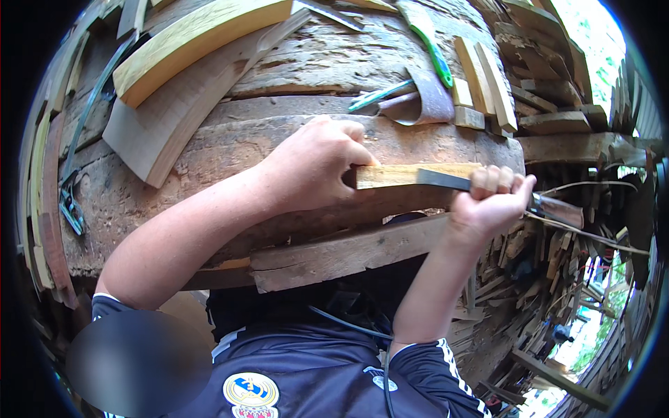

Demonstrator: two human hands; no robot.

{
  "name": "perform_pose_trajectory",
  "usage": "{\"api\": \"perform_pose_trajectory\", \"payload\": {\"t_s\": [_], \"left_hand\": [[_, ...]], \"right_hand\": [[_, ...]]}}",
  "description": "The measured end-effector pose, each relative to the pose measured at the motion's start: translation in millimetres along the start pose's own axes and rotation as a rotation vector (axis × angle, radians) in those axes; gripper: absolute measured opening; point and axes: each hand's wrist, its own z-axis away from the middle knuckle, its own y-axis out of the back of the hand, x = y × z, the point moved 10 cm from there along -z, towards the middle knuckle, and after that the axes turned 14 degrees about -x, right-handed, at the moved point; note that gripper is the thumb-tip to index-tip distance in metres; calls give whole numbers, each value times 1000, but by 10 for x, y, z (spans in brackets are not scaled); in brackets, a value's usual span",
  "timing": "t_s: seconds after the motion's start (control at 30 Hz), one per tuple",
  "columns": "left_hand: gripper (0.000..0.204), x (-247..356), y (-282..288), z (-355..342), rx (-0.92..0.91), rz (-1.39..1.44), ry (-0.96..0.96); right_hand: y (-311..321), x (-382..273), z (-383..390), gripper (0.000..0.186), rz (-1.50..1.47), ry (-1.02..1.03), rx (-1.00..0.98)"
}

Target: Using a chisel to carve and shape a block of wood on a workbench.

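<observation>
— Weathered bench planks (244,143) are noted across the centre and top of the frame, bowed by the lens; loose timber (557,268) is recorded along the right edge, too jumbled for single pieces to be sorted. Where is the worked piece found?

— Right of centre. A pale wooden strip (390,176) is held crosswise near the bench's near edge. Its right end is covered by the right hand (491,191).

— How are the fingers set?

— On the left hand (317,164), they are closed on the strip's left end; the undersides of the fingertips cannot be made out. On the right, they are curled around a dark flat blade (442,180), which is seen against the strip. Whether it is touched along its full length cannot be told.

— And past the right fist?

— A brownish handle (563,211) is seen jutting out; any join with the blade is hidden by the hand.

— Remaining observations?

— At upper centre, a green-handled brush (432,49) is recorded beside a curled sheet (426,97). At lower left, the view is masked by a dark blurred disc (139,362).
</observation>
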Motion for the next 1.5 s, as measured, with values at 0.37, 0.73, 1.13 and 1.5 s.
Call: {"api": "perform_pose_trajectory", "payload": {"t_s": [0.37, 0.73, 1.13, 1.5], "left_hand": [[53, 10, 57, 46, 81, 39, -9], [55, 30, 103, 49, 76, 43, -3], [50, 78, 80, 41, 42, 63, -23], [38, 60, 15, -17, -28, 70, 33]], "right_hand": [[-221, 154, 167, 47, -12, -55, 14], [-403, 273, 276, 48, -121, -92, -63], [-106, 166, 103, 53, -160, -89, 43], [730, -598, -832, 47, -10, 60, 12]]}}
